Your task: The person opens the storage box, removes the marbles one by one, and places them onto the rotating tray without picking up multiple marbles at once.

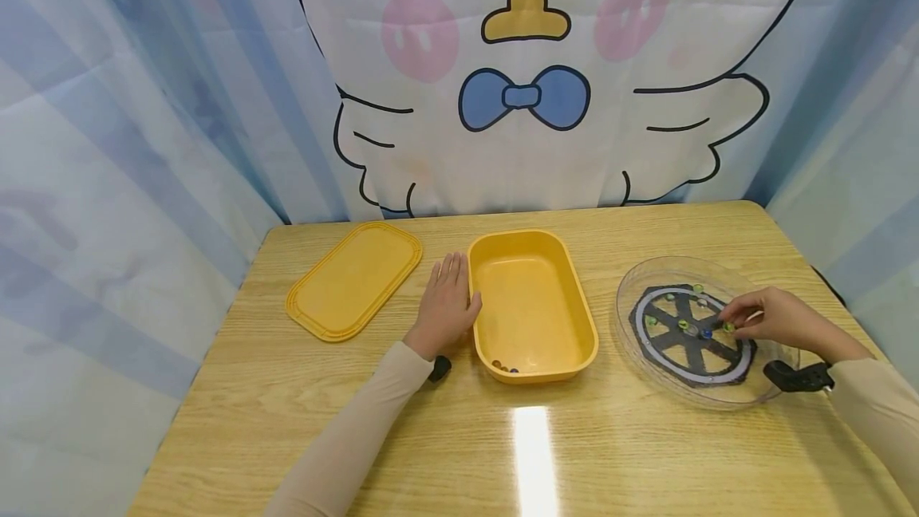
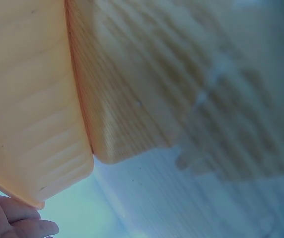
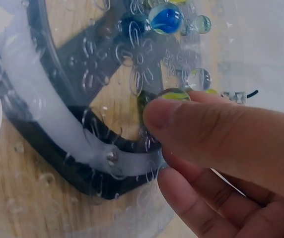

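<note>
My left hand (image 1: 443, 308) rests with straight fingers along the left side of a yellow plastic bin (image 1: 531, 301); the left wrist view shows only some of its fingertips (image 2: 20, 218) below the bin's outer wall. Inside the bin's near left corner lie a few small marbles (image 1: 505, 367). At the right, my right hand (image 1: 782, 323) reaches over a clear round dish (image 1: 646, 373). Its thumb and forefinger pinch a clear marble with a yellow-green swirl (image 3: 174, 94). Several other marbles lie in the dish, among them a blue one (image 3: 166, 19).
A flat yellow lid (image 1: 355, 282) lies left of the bin on the wooden table (image 1: 287, 421). A dark wheel-shaped base (image 1: 692, 349) shows through the clear dish. Behind the table hangs a curtain (image 1: 524, 166) with a cartoon bird.
</note>
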A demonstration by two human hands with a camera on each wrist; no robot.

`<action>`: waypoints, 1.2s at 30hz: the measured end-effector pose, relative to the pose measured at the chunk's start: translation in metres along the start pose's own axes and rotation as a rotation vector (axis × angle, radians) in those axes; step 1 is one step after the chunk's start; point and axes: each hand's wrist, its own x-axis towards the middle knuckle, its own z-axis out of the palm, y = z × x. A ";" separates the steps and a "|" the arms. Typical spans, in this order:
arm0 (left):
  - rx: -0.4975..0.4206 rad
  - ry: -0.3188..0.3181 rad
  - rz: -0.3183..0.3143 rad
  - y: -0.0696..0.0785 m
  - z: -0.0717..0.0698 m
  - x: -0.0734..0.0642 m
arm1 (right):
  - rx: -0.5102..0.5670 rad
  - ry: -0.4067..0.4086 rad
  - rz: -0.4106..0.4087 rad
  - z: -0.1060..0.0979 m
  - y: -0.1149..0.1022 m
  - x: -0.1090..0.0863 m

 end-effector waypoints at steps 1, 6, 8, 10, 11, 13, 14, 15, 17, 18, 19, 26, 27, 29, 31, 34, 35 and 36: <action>-0.001 0.002 0.001 0.000 0.000 0.000 | 0.002 0.001 -0.003 0.000 0.000 -0.001; -0.012 0.007 0.002 0.000 0.001 0.000 | 0.000 0.039 -0.008 -0.007 0.002 -0.008; -0.013 0.005 0.001 0.000 0.001 0.000 | -0.001 0.071 -0.016 -0.011 0.004 -0.013; -0.010 0.003 0.001 0.000 0.001 0.000 | 0.005 0.099 -0.009 -0.016 0.005 -0.017; -0.011 0.001 0.001 0.000 0.001 0.000 | 0.013 0.118 -0.008 -0.019 0.005 -0.019; -0.014 -0.001 0.001 0.000 0.001 0.000 | 0.021 0.164 -0.013 -0.024 0.003 -0.022; -0.017 0.000 0.002 0.000 0.001 0.000 | 0.025 0.184 -0.011 -0.027 0.000 -0.023; -0.019 -0.001 0.001 0.000 0.001 -0.001 | 0.033 0.206 -0.016 -0.031 -0.003 -0.024; -0.021 -0.001 0.001 0.000 0.000 -0.001 | 0.044 0.260 -0.042 -0.039 -0.013 -0.026; -0.019 -0.002 0.001 0.000 0.000 -0.001 | 0.042 0.283 -0.054 -0.042 -0.019 -0.027; -0.020 0.000 0.002 0.000 0.000 -0.001 | 0.042 0.304 -0.058 -0.046 -0.027 -0.027; -0.020 0.003 0.003 -0.002 0.000 0.000 | 0.035 0.356 -0.077 -0.061 -0.092 -0.016; -0.022 0.004 0.004 -0.002 0.000 0.000 | 0.030 0.352 -0.089 -0.062 -0.102 -0.013; -0.025 0.007 0.007 -0.002 0.000 0.001 | 0.018 0.346 -0.137 -0.062 -0.120 -0.006; -0.024 0.007 0.008 -0.002 0.000 0.001 | 0.017 0.346 -0.211 -0.061 -0.138 0.003; -0.018 0.000 0.008 -0.002 0.000 0.001 | 0.023 0.335 -0.310 -0.058 -0.161 0.016; -0.018 0.002 0.009 -0.002 0.000 0.001 | 0.028 0.325 -0.341 -0.056 -0.168 0.022; -0.016 -0.002 0.007 -0.002 0.000 0.001 | 0.029 0.314 -0.378 -0.055 -0.175 0.027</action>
